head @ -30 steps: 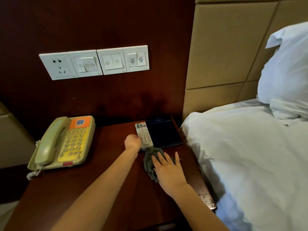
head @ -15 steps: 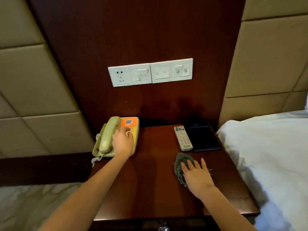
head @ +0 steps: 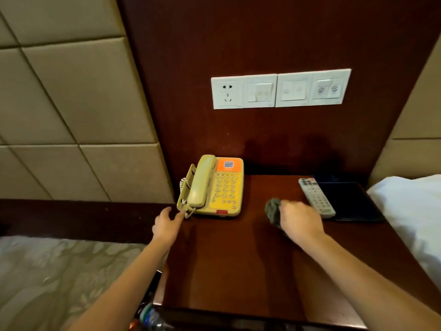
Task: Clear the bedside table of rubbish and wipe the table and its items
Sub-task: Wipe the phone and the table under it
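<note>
The dark wooden bedside table (head: 229, 263) carries a beige telephone (head: 214, 187) with yellow keypad at its back left. A white remote control (head: 316, 198) lies at the back right beside a dark blue folder (head: 348, 201). My right hand (head: 299, 219) grips a crumpled grey cloth (head: 273, 210) on the tabletop, between the telephone and the remote. My left hand (head: 168, 223) reaches with loosely spread fingers toward the telephone's front left corner, its fingertips at the coiled cord, holding nothing.
A white socket and switch panel (head: 280, 90) sits on the wooden wall above the table. A white bed (head: 415, 211) borders the table's right side. Padded wall panels (head: 71, 103) stand at left, patterned carpet (head: 47, 283) below. Plastic bottles (head: 150, 316) show beneath the table's front left corner.
My left hand has come off the telephone's keypad and now sits at its front left corner. My right hand has gathered the cloth and moved it leftward. The view has shifted left.
</note>
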The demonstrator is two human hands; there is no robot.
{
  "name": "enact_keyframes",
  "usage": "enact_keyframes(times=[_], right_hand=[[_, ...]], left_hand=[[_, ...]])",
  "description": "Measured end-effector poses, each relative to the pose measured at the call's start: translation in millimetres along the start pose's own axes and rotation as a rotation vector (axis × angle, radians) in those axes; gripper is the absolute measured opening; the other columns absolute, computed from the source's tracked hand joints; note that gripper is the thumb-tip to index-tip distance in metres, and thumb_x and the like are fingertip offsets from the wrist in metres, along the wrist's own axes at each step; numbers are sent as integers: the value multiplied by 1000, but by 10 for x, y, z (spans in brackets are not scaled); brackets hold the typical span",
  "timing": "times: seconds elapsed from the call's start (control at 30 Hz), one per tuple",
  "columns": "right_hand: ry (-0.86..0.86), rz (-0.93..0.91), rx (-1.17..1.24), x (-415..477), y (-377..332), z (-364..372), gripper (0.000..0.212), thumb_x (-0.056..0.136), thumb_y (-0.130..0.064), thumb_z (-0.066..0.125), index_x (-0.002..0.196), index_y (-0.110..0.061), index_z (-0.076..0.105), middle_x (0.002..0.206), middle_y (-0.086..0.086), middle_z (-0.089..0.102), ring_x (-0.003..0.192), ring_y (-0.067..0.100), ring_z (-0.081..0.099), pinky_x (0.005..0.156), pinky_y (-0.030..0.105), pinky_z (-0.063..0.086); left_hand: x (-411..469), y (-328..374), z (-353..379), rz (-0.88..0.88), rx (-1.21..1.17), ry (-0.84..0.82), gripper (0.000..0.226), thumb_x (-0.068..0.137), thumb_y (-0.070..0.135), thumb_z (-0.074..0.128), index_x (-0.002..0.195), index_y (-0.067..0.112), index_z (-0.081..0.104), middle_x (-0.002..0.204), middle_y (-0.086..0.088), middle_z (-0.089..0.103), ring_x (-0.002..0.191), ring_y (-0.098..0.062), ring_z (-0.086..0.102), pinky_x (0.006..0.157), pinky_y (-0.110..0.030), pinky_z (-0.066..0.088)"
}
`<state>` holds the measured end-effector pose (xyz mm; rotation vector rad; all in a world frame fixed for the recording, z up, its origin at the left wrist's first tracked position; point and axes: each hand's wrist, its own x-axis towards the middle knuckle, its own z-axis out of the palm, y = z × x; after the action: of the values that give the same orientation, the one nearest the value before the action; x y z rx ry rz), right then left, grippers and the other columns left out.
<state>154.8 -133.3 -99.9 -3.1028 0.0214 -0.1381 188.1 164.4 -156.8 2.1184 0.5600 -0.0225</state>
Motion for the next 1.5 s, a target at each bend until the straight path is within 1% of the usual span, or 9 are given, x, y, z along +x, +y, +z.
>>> enact_keyframes(times=[0.17,0.3,0.4,0.47,0.73,0.9,1.1,1.33,1.5], right_hand=[[362,-168,354,476,-686,-114,23,98,-27,44,113,-11,51,105,9,65,96,29,62,72,37,49],[276,-436,436,662,-1397,59,33,96,-16,47,129,-12,48,128,12,56,120,31,50,97,42,43],[82,-599,200,597,-1623,384,48,102,-23,36,149,-18,26,159,7,17,147,27,8,118,45,8],[83,-637,169,702,-1653,505,48,103,-25,31,150,-19,23,161,1,7,148,21,-4,118,42,-4],[-97,-470,294,1631,-1637,321,45,104,-32,22,149,-28,26,161,0,4,148,21,-2,117,47,0],[-284,-317,250,1995,-1717,187,49,105,-35,17,152,-26,14,161,3,-5,147,27,-6,117,48,1],[-144,-520,230,1255,-1572,259,50,104,-30,24,153,-22,14,160,6,-7,147,24,-11,118,43,2],[-24,-628,178,693,-1569,436,51,103,-23,32,152,-23,17,161,0,-8,146,19,-14,118,37,-2],[-90,-617,284,975,-1531,414,46,104,-31,29,150,-31,23,160,-6,-5,146,14,-12,118,39,1]], left_hand=[[214,40,105,-115,-358,-130,89,84,51,61,148,7,17,145,-16,38,129,-32,43,107,-47,37],[424,-46,151,-95,-525,-224,102,65,65,72,139,3,39,129,-17,57,114,-31,56,100,-45,46],[419,-89,164,-35,-541,-307,44,90,32,60,122,2,55,108,-15,67,89,-20,64,72,-28,54],[466,-132,181,-18,-533,-341,34,95,25,53,122,5,55,108,-12,68,92,-20,65,77,-31,52],[525,-124,65,14,-462,-463,44,81,49,59,112,17,65,99,1,72,92,-14,65,72,-26,45],[532,-136,28,-32,-441,-472,77,57,65,65,120,21,59,114,1,66,110,-18,57,101,-38,38],[471,-130,53,-29,-510,-406,97,48,75,73,125,18,55,114,-3,67,103,-20,62,80,-31,46],[369,-91,203,-65,-538,-288,60,88,42,57,132,3,45,108,-8,64,89,-15,61,67,-22,47],[400,-112,150,-67,-586,-326,72,79,51,66,128,2,47,112,-15,65,102,-28,63,91,-42,51]])
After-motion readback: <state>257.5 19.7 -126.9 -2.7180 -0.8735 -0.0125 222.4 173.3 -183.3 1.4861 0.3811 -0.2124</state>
